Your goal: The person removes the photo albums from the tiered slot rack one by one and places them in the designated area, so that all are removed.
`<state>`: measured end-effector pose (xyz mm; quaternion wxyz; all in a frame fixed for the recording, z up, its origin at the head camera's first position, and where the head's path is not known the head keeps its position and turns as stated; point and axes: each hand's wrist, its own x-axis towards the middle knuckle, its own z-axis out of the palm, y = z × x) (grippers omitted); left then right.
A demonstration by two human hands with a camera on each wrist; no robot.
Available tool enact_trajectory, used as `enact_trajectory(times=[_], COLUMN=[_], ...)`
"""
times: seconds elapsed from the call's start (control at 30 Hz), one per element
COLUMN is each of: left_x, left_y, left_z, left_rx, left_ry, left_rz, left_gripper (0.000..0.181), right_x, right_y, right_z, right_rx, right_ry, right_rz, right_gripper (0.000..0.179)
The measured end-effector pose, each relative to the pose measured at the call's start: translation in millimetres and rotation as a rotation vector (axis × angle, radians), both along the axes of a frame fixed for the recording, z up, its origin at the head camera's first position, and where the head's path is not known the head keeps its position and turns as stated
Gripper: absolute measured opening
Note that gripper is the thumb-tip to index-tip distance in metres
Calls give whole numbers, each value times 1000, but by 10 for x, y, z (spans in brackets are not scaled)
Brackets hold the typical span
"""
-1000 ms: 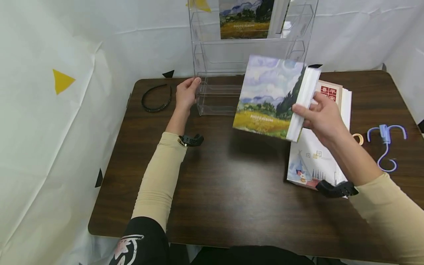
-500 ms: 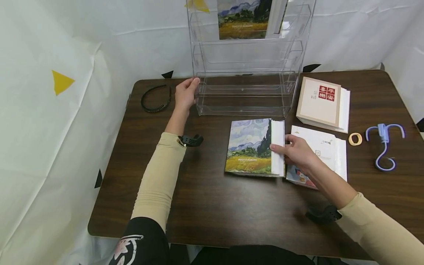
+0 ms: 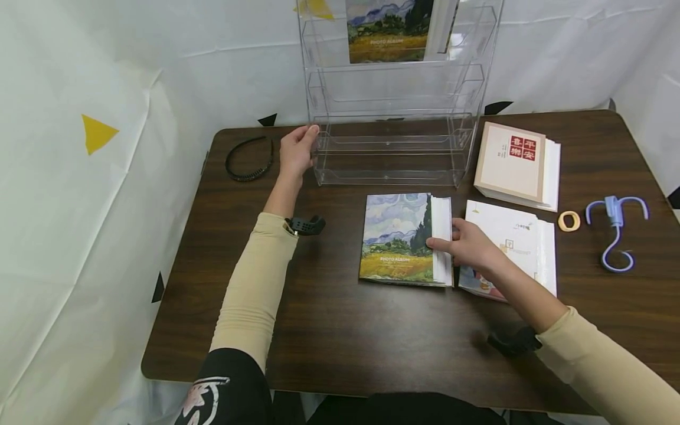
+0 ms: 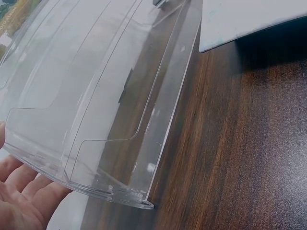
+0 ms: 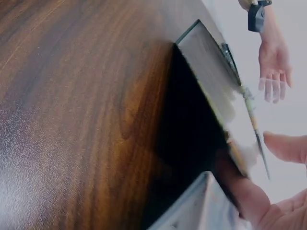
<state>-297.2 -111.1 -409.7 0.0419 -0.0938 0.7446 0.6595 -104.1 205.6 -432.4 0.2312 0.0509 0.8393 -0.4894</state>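
In the head view my left hand grips the left side edge of a clear acrylic display rack. The left wrist view has the fingers behind the rack's side panel and the thumb on its near side. My right hand holds a photo album by its white right edge, thumb on top and fingers underneath. The album's cover is a painted landscape with a yellow field. It lies flat, close over the table, in front of the rack. The right wrist view shows a dark shadow below the album.
A similar album stands on the rack's upper tier. Right of the held album lies a white illustrated album, with a beige one behind. A wooden ring, a blue hook and a black headband lie on the table.
My right hand has brought the photo album down from in front of the rack to the table, then slightly left. The left hand stays on the rack's edge.
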Motion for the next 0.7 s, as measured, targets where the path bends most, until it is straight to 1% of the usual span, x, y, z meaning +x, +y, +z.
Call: enact_trajectory(times=[0.1, 0.2, 0.27, 0.4, 0.5, 0.57, 0.63, 0.7], left_x=[-1, -7, -11, -10, -15, -16, -16, -16], left_y=[-2, 9, 16, 23, 18, 14, 11, 11], left_z=[-3, -9, -13, -22, -28, -30, -32, -34], left_rx=[1, -5, -8, -14, -14, -15, -19, -22], left_ry=[4, 5, 3, 5, 5, 7, 11, 13], left_rz=[0, 7, 12, 17, 16, 14, 11, 10], left_gripper=[42, 41, 41, 41, 40, 41, 42, 42], right_x=[17, 35, 46, 73, 86, 84, 71, 40], right_y=[-6, 5, 13, 20, 35, 57, 85, 120], right_z=[75, 146, 181, 225, 263, 298, 337, 386], right_rx=[50, 136, 193, 270, 287, 284, 255, 232], right_ry=[3, 15, 23, 71, 93, 104, 109, 146], right_rz=[64, 128, 164, 214, 227, 222, 201, 169], right_gripper=[79, 96, 101, 97, 93, 90, 87, 83])
